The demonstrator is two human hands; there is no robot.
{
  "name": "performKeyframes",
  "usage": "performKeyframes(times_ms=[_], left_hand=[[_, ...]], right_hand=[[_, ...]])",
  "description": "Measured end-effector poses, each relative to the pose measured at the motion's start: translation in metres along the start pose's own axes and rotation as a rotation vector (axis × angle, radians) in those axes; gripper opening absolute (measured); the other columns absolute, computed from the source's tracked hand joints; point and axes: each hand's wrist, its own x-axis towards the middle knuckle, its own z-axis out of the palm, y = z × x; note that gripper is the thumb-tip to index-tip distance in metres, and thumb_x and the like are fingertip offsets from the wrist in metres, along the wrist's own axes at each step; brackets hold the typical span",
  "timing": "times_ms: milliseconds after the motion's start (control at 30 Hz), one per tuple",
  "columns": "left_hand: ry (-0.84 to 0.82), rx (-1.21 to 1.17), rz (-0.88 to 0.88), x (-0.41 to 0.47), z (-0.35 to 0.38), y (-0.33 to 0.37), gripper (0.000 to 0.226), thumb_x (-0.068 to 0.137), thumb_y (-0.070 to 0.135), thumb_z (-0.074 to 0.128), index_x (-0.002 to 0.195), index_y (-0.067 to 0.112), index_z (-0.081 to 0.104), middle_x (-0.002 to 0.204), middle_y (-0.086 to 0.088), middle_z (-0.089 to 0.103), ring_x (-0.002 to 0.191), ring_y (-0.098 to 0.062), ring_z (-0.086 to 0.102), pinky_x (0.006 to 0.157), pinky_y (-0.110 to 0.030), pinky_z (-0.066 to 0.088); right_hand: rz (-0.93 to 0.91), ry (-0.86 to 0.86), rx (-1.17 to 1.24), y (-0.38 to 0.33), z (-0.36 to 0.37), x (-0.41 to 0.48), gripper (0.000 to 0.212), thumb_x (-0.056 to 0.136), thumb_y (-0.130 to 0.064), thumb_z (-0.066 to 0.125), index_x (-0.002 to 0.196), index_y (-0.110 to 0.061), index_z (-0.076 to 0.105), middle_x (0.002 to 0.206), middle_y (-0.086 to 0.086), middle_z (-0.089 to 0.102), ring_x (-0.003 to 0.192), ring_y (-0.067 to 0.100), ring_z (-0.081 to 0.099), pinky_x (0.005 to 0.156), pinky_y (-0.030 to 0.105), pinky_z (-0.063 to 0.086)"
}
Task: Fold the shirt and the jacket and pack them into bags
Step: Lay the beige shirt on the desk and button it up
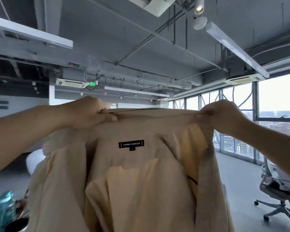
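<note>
A beige jacket (141, 181) hangs in the air in front of me, its inside facing me, with a black label below the collar. My left hand (89, 113) grips the collar edge at the left shoulder. My right hand (221, 114) pinches the collar at the right shoulder. The collar is stretched taut between both hands, at about head height. The jacket's lower part runs out of the frame at the bottom. No shirt and no bag can be seen.
A grey office chair (278, 186) stands on the floor at the right, in front of tall windows (274, 114). A white rounded object (35, 161) shows left of the jacket. Something teal and glossy (2, 213) lies at the bottom left.
</note>
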Motion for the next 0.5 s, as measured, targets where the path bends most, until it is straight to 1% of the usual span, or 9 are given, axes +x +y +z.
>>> performKeyframes(times_ms=[33,67,133,200,233,333,400,433,500], left_hand=[[-0.051,-0.03,-0.035,-0.003,0.003,0.0,0.056,0.065,0.083,0.048,0.051,0.029,0.049,0.046,0.021,0.052,0.049,0.006,0.049,0.05,-0.012,0.035],[-0.11,-0.052,-0.069,-0.005,0.006,-0.002,0.049,0.071,0.069,0.061,0.051,0.026,0.048,0.044,0.021,0.05,0.045,0.004,0.047,0.046,-0.014,0.034],[-0.242,-0.052,-0.11,-0.008,0.012,-0.005,0.034,0.073,0.038,0.078,0.055,0.024,0.052,0.045,0.021,0.055,0.043,0.005,0.05,0.044,-0.01,0.034],[-0.322,-0.014,-0.14,-0.014,0.012,-0.007,0.029,0.068,0.033,0.083,0.058,0.025,0.057,0.051,0.018,0.06,0.048,0.007,0.054,0.046,-0.008,0.036],[-0.331,0.021,-0.17,-0.019,0.013,-0.011,0.032,0.069,0.033,0.083,0.055,0.025,0.055,0.05,0.016,0.058,0.048,0.005,0.054,0.047,-0.009,0.035],[-0.255,0.097,-0.362,-0.029,0.015,-0.035,0.043,0.073,0.046,0.065,0.049,0.014,0.048,0.051,0.006,0.048,0.05,-0.011,0.04,0.055,-0.022,0.032],[-0.159,0.125,-0.47,-0.037,0.02,-0.05,0.049,0.084,0.052,0.049,0.061,0.01,0.056,0.058,-0.002,0.052,0.055,-0.016,0.043,0.056,-0.027,0.033],[-0.103,0.087,-0.481,-0.041,0.026,-0.054,0.052,0.093,0.051,0.044,0.07,0.007,0.061,0.062,-0.004,0.055,0.056,-0.015,0.047,0.054,-0.027,0.035],[0.017,-0.036,-0.525,-0.049,0.038,-0.054,0.054,0.098,0.046,0.037,0.088,0.001,0.066,0.073,-0.009,0.063,0.064,-0.017,0.055,0.059,-0.026,0.04]], right_hand=[[-0.001,-0.007,0.043,-0.003,0.001,0.0,0.022,0.089,-0.024,0.062,0.086,-0.008,0.076,0.079,0.011,0.071,0.082,0.023,0.062,0.073,0.028,0.044],[0.01,-0.003,0.069,-0.005,0.003,0.001,0.022,0.089,-0.022,0.061,0.084,-0.006,0.075,0.077,0.012,0.07,0.081,0.026,0.062,0.073,0.031,0.045],[0.111,0.063,0.188,-0.006,0.009,0.005,0.022,0.089,-0.019,0.059,0.078,-0.004,0.071,0.069,0.01,0.063,0.071,0.026,0.059,0.059,0.028,0.041],[0.258,0.087,0.415,-0.012,0.011,0.009,0.021,0.09,-0.014,0.055,0.076,-0.002,0.065,0.064,0.008,0.057,0.059,0.022,0.051,0.049,0.024,0.036],[0.3,0.051,0.527,-0.014,0.011,0.012,0.022,0.092,-0.01,0.053,0.074,-0.001,0.063,0.062,0.008,0.055,0.055,0.019,0.049,0.045,0.021,0.036],[0.364,-0.128,0.829,-0.019,0.008,0.014,0.027,0.094,-0.007,0.051,0.068,-0.006,0.058,0.05,0.003,0.059,0.041,0.01,0.055,0.036,0.011,0.04],[0.395,-0.288,0.921,-0.016,0.006,0.012,0.02,0.093,-0.017,0.056,0.081,-0.003,0.063,0.061,0.005,0.067,0.043,0.008,0.062,0.041,0.014,0.048],[0.38,-0.389,0.922,-0.012,0.008,0.012,0.024,0.091,-0.023,0.059,0.088,-0.001,0.065,0.068,0.008,0.07,0.049,0.01,0.066,0.045,0.017,0.051],[0.269,-0.586,0.864,-0.005,0.013,0.012,0.04,0.079,-0.037,0.066,0.092,0.001,0.069,0.076,0.011,0.074,0.06,0.015,0.07,0.051,0.02,0.054]])
